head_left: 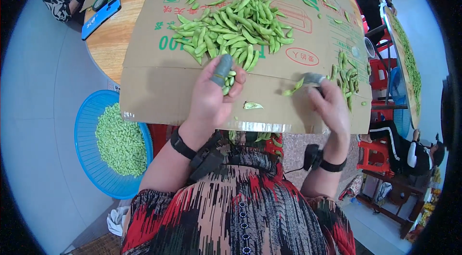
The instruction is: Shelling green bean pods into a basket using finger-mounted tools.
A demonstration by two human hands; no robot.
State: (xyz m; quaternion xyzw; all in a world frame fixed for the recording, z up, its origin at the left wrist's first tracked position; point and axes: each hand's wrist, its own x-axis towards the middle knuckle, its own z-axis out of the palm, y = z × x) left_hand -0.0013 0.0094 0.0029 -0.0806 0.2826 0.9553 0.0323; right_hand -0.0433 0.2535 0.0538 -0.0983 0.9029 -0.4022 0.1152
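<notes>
A patterned top point(240, 202) lay nearest. Beyond it, the left hand point(211, 92) curled round shelled green beans point(229, 82), while the right hand point(333, 105) pinched a green pod point(294, 87) above a cardboard sheet point(156, 92). Farther off, a pod heap point(236, 26) covered some of it.

Round my wooden table point(108, 57) I see a pale grey floor point(38, 106), ruled with thin seams on my left. To my right stand red stools point(373, 162), a second table point(415, 119) and a low, dark wooden rack point(404, 188), all in bright light.
</notes>
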